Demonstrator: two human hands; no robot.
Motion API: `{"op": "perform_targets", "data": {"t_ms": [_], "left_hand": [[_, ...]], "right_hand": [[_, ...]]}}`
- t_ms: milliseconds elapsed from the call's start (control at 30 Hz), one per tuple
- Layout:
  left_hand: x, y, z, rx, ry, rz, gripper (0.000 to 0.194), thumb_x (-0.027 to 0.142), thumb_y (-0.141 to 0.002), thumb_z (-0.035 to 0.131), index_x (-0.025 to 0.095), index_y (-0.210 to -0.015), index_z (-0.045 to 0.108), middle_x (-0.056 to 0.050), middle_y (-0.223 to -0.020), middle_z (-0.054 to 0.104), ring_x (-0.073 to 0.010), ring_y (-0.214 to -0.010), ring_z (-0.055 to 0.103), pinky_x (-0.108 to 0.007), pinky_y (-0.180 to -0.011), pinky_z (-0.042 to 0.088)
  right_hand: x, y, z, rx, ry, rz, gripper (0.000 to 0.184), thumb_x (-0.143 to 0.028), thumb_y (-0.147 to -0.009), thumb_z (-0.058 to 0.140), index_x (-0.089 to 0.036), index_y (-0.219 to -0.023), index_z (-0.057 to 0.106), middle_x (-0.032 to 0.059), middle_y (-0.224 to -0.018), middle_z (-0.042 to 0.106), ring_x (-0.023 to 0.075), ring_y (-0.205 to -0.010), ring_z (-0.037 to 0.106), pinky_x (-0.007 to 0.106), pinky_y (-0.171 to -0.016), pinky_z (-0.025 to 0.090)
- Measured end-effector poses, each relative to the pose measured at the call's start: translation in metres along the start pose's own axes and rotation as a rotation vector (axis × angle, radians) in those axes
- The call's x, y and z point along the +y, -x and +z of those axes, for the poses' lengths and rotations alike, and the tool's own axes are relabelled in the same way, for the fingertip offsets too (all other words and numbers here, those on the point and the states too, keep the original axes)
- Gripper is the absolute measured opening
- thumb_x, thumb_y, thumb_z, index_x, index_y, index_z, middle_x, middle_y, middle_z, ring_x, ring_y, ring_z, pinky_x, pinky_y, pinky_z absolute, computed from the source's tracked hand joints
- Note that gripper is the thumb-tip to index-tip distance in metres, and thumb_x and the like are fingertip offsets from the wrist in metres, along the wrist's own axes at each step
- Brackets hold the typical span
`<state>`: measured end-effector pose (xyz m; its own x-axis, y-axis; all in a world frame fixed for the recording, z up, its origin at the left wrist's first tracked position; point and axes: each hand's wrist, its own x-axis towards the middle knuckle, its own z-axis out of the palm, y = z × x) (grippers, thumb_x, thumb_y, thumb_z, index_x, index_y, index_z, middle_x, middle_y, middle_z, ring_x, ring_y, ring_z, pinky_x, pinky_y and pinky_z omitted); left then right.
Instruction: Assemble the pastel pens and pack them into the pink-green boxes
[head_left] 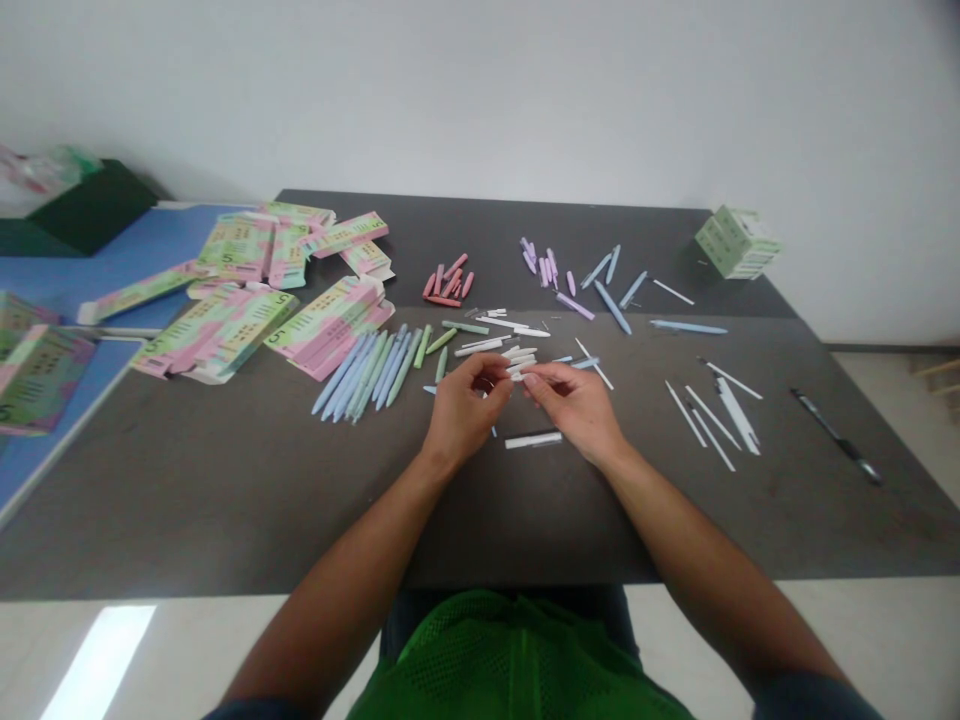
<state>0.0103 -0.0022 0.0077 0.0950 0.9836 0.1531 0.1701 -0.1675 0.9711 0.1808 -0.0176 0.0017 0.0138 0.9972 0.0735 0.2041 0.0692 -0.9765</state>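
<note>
My left hand (466, 405) and my right hand (576, 402) meet over the middle of the dark table. Their fingertips are pinched around a small white pen part (517, 377), mostly covered by the fingers. Just beyond them lie several white pen barrels (480, 346). Closer to me, a white tube (533, 440) rests on the table between my wrists. Left of my left hand is a row of blue and green pens (367, 372), with short green pen pieces (441, 342) beside it. A blue piece (585, 362) shows behind my right hand.
Red pieces (450, 283), purple pieces (550, 265) and blue barrels (613, 306) lie farther back. White refills (711, 415) and a black pen (836, 435) are on the right. Pink-green boxes (330, 325) cover the left; a green box stack (737, 243) stands back right.
</note>
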Motion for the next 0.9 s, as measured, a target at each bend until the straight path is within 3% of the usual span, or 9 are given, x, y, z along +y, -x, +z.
{"op": "perform_targets", "data": {"t_ms": [267,433,600,767,900], "left_hand": [[-0.022,-0.008,-0.003,-0.04,-0.482,0.133,0.018,0.013,-0.083,0.064,0.021,-0.096,0.074,-0.004,-0.092,0.073,-0.0217,-0.097,0.063,-0.035,-0.092,0.05],[-0.032,-0.01,0.005,-0.111,-0.576,0.153,0.021,0.009,-0.081,0.065,0.022,-0.095,0.073,-0.003,-0.092,0.074,-0.0233,-0.099,0.061,-0.038,-0.094,0.05],[-0.026,-0.016,0.002,-0.077,-0.607,0.138,0.014,0.018,-0.081,0.068,0.021,-0.093,0.075,-0.005,-0.099,0.076,-0.0242,-0.102,0.064,-0.038,-0.097,0.05],[-0.019,-0.064,-0.013,-0.009,-0.764,0.145,0.02,0.02,-0.086,0.058,0.019,-0.089,0.078,-0.007,-0.094,0.078,-0.023,-0.092,0.069,-0.035,-0.092,0.051],[-0.025,-0.115,-0.014,-0.033,-0.972,0.188,0.031,0.017,-0.088,0.051,0.018,-0.094,0.081,-0.012,-0.1,0.078,-0.0252,-0.104,0.069,-0.038,-0.102,0.047]], "right_hand": [[0.019,-0.01,-0.01,0.13,0.239,-0.032,0.031,-0.043,-0.086,0.064,-0.018,-0.099,0.076,0.0054,-0.083,0.075,0.0185,-0.069,0.064,0.03,-0.065,0.048],[0.028,-0.013,-0.011,0.119,0.317,-0.054,0.028,-0.038,-0.087,0.061,-0.02,-0.1,0.076,0.0049,-0.084,0.075,0.019,-0.07,0.064,0.031,-0.069,0.049],[0.031,-0.015,-0.012,0.121,0.332,-0.058,0.027,-0.037,-0.087,0.059,-0.02,-0.099,0.076,0.0044,-0.081,0.074,0.0195,-0.07,0.064,0.031,-0.069,0.048],[0.027,-0.015,-0.015,0.128,0.305,-0.075,0.027,-0.038,-0.089,0.058,-0.019,-0.098,0.076,0.0047,-0.082,0.074,0.0197,-0.073,0.065,0.031,-0.071,0.048],[0.023,-0.015,-0.016,0.133,0.298,-0.113,0.026,-0.036,-0.089,0.058,-0.019,-0.098,0.076,0.005,-0.086,0.075,0.0196,-0.074,0.065,0.031,-0.072,0.048]]}}
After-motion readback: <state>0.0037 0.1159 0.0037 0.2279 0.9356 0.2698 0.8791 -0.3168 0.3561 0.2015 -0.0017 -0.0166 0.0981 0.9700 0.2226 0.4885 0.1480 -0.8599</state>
